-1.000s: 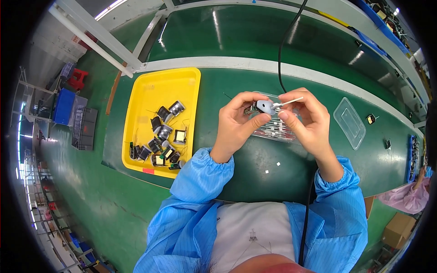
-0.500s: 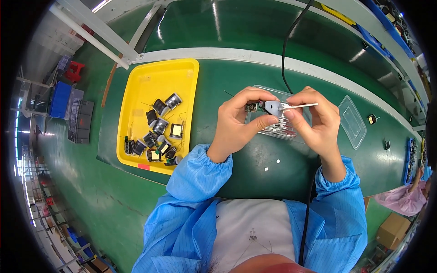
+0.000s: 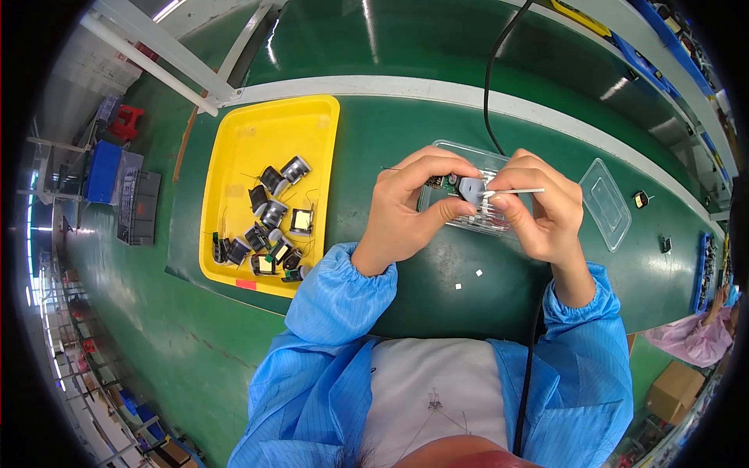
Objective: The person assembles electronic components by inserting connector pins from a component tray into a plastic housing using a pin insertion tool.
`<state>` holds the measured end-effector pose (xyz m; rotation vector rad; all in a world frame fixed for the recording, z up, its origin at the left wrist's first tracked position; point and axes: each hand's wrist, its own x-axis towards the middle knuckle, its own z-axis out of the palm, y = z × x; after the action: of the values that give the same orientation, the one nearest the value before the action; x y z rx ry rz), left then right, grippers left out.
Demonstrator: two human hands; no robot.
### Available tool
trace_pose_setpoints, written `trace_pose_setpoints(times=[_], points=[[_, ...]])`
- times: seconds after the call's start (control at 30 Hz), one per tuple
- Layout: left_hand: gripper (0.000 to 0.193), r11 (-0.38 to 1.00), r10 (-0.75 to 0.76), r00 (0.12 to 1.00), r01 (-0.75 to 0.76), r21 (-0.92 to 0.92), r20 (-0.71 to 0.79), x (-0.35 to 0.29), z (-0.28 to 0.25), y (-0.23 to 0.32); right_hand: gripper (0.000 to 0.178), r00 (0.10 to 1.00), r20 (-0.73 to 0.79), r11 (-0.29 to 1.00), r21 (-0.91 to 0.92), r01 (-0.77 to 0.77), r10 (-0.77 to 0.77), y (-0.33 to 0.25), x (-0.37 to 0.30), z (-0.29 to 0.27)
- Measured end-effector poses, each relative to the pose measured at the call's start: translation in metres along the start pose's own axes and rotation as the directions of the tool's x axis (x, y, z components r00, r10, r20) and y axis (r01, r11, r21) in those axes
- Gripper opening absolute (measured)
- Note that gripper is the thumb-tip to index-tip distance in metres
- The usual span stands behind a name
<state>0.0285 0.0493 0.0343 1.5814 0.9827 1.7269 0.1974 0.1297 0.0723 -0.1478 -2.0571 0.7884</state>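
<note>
My left hand pinches a small electronic module between thumb and fingers. It has a grey rounded end, and a green circuit board shows beside the fingers. In my right hand, thumb and forefinger grip a thin white cotton swab. Its left end is at the grey end of the module; whether it touches is hard to tell. Beneath both hands lies a clear plastic box with several white sticks in it, partly covered by the hands.
A yellow tray at left holds several black-and-grey modules. The clear lid lies right of the box. Two white squares and small components lie on the green table. A black cable hangs behind; a person in pink sits far right.
The module has tilted slightly between my left fingers, its grey end shifting a little right. The swab has turned and dropped slightly toward it. Both hands keep their grip.
</note>
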Motion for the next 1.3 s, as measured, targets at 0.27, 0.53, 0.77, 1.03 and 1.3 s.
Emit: trace_pose_setpoints(times=[0.27, 0.53, 0.77, 1.03, 1.3], points=[[0.035, 0.942, -0.191, 0.980, 0.168, -0.290, -0.052, -0.008, 0.010, 0.000, 0.011, 0.995, -0.101, 0.988, 0.153, 0.028, -0.013, 0.012, -0.007, 0.009], [0.033, 0.972, -0.171, 0.970, 0.139, -0.188, -0.170, -0.009, 0.014, -0.002, 0.011, 0.980, -0.198, 0.998, 0.052, 0.018, -0.007, 0.015, -0.011, 0.021], [0.032, 0.988, 0.064, 0.978, -0.035, 0.148, -0.198, -0.006, 0.014, -0.001, 0.009, 0.959, -0.203, 0.979, 0.072, -0.189, 0.199, 0.003, -0.014, 0.024], [0.035, 0.999, -0.006, 0.987, -0.002, -0.053, -0.160, -0.008, 0.017, 0.004, 0.009, 0.967, -0.180, 0.980, 0.124, -0.158, 0.179, -0.002, -0.010, 0.018], [0.038, 0.991, -0.132, 0.985, 0.129, -0.035, -0.113, -0.013, 0.016, -0.004, 0.009, 0.969, -0.185, 0.985, 0.081, -0.153, 0.166, 0.000, -0.011, 0.016]])
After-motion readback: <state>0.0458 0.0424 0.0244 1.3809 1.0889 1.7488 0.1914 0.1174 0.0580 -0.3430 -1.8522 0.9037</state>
